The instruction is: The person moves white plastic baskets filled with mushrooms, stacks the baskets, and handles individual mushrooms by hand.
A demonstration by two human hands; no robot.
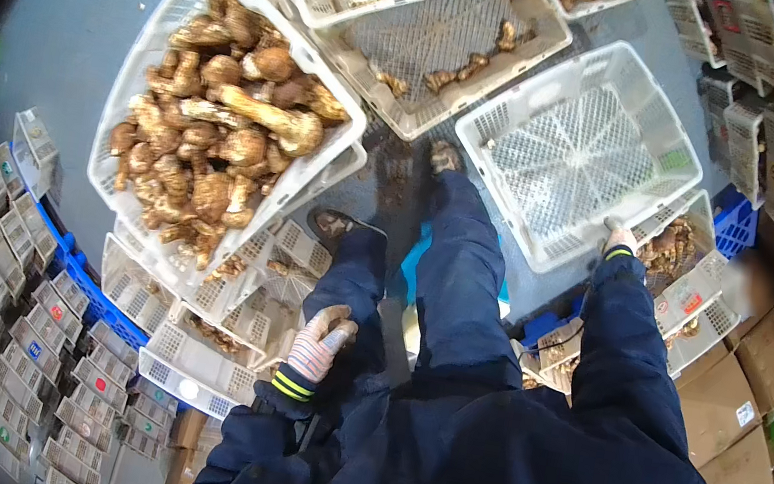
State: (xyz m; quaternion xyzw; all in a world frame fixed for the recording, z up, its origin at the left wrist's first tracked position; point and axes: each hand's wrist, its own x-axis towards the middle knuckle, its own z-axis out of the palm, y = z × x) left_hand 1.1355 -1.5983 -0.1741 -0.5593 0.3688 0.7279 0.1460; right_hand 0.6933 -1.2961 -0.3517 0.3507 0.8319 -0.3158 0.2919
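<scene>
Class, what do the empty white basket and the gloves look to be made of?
Empty white basket: likely moulded plastic, matt white, with regular lattice holes and a stiff rim. Gloves on the left hand and right hand: apparently knitted fabric, pale and soiled, with ribbed striped cuffs.

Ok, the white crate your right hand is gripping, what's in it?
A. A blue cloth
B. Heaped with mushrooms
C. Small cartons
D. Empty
D: the right hand grips the near rim of the white crate, and only its bare mesh floor shows, unlike the mushroom-filled crate to the left.
</scene>
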